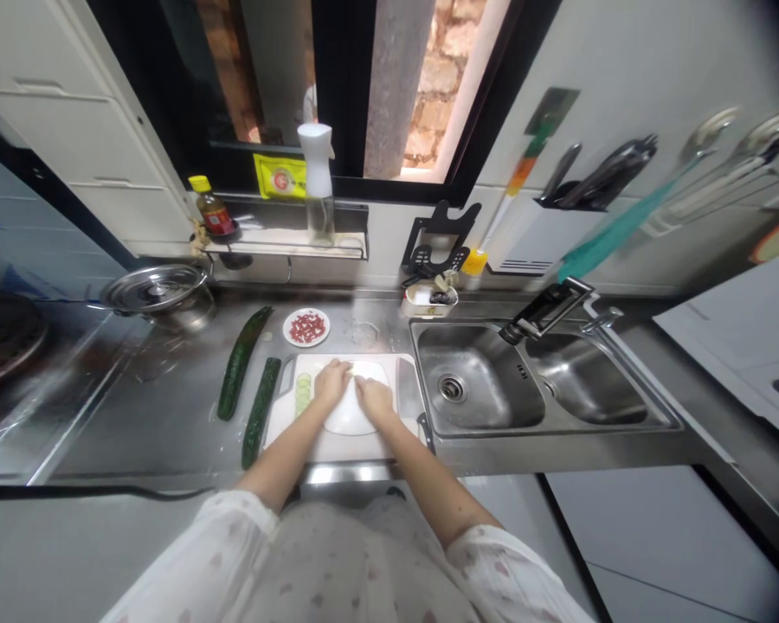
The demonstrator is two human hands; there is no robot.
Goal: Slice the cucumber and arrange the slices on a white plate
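Forearms converge over the cutting board at the bench edge. The left grip and right grip rest knuckles-up on a pale rounded object; whether they close on it cannot be told. It is probably best handled with even downward pressure and fingertips tucked, clear of the cucumber slices just left of the left grip.

Steel counter with double sink under a dark-framed window.
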